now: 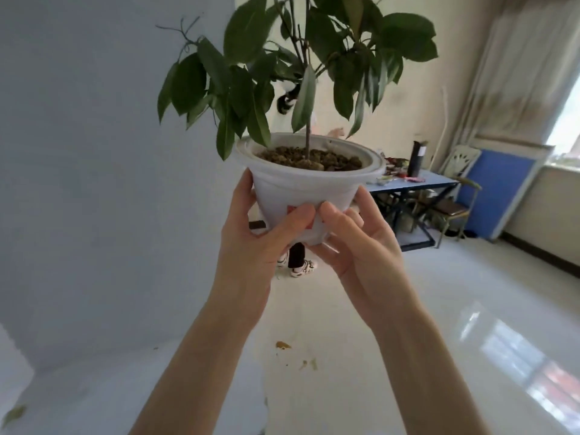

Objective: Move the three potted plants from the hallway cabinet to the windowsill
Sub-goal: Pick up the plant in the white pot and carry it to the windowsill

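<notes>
A white plastic pot [306, 186] with brown soil and a leafy green plant [301, 58] is held up in the air before me, upright. My left hand [251, 240] cups its left side and bottom, thumb across the front over a red label. Gripping the right side and bottom is my right hand [361, 246], its thumb meeting the left thumb. The windowsill [561, 169] shows at the far right edge under a bright window. The other two plants and the cabinet are out of view.
A pale wall [94, 152] fills the left. A blue table [417, 183] with clutter and a dark bottle stands ahead right, a chair [452, 208] and blue panel [499, 189] beside it. A person's legs [298, 260] stand behind the pot. The glossy floor has soil bits [282, 345].
</notes>
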